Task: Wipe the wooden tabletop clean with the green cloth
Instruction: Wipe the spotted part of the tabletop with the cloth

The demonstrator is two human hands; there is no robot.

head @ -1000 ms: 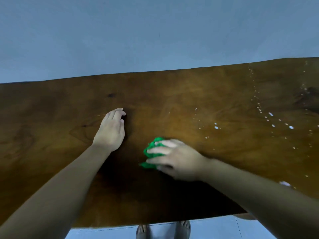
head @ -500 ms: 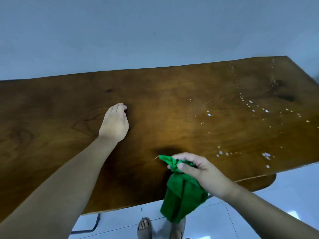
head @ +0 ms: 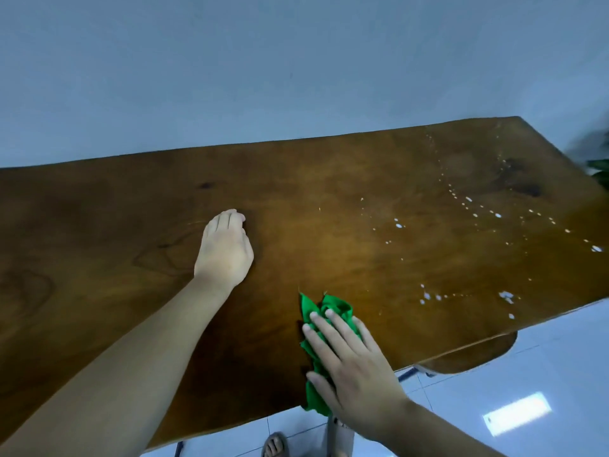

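Observation:
The dark wooden tabletop runs across the view against a grey wall. A crumpled green cloth lies near the table's front edge, its lower end hanging just past that edge. My right hand presses flat on the cloth, fingers spread and pointing away from me. My left hand rests palm down on the bare wood to the cloth's upper left, fingers together, holding nothing. White droplets dot the right part of the tabletop, some close to the cloth's right.
More white specks trail toward the far right corner. The table's right end and front edge border a pale tiled floor. A sandalled foot shows below the front edge.
My right hand lifted the cloth off the table over the front edge, then laid it back down and now presses it flat. The left hand has stayed planted.

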